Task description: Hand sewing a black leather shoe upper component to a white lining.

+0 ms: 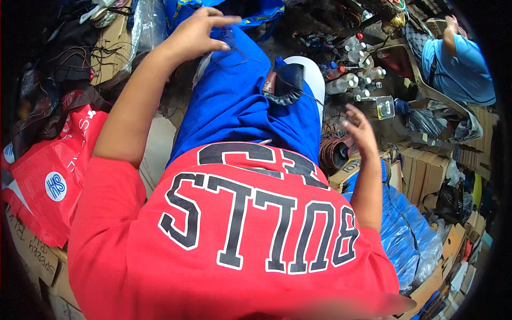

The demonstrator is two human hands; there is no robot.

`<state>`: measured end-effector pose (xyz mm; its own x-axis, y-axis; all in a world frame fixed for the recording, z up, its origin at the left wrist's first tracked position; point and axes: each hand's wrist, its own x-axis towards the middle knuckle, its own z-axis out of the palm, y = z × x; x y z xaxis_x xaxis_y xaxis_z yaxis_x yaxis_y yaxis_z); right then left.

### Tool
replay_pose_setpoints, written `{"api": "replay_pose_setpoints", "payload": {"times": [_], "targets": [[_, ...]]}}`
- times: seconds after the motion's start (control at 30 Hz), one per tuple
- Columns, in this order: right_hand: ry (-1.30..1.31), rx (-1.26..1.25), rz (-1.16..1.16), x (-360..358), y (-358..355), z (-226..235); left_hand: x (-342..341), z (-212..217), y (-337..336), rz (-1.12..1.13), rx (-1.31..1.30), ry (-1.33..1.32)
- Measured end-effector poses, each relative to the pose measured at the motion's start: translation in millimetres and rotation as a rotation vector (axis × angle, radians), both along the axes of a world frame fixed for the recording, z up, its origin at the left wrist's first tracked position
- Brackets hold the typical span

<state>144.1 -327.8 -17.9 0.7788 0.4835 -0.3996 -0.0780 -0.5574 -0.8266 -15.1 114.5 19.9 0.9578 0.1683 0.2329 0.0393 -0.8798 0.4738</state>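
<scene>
My left hand point(194, 33) rests on my left knee, on the blue trousers point(234, 106), fingers spread and curled, pinching or touching a thin dark wire point(242, 48) that trails across the thigh. Out to the right, my right hand point(358, 128) hovers open with fingers apart, just above a coil of dark reddish wire point(333, 152). A black padded piece point(285, 85) lies between my legs against a white rounded object point(314, 80). My red shirt point(234, 229) with large black letters fills the lower view.
A red carrier bag point(53, 170) and cardboard lie at left. Several white plastic bottles point(352, 74) stand at the back right. Another person in a blue shirt point(458, 64) sits at the top right. Cardboard boxes point(426, 170) and a blue plastic sack point(405, 234) crowd the right.
</scene>
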Motion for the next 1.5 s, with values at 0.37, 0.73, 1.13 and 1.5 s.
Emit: {"api": "replay_pose_setpoints", "payload": {"times": [0.37,0.73,1.13,1.5], "targets": [[-0.12,-0.13,0.644,-6,151,61,9,-2,-126,-0.461,-0.153,0.207],[-0.515,0.141,0.207,-38,127,45,41,4,-101,-0.374,-0.387,0.028],[-0.248,0.087,0.419,-63,98,61,79,-6,-139,-0.417,-0.525,0.372],[-0.282,0.311,0.246,-60,74,97,88,-16,-109,-0.552,-0.932,0.567]]}}
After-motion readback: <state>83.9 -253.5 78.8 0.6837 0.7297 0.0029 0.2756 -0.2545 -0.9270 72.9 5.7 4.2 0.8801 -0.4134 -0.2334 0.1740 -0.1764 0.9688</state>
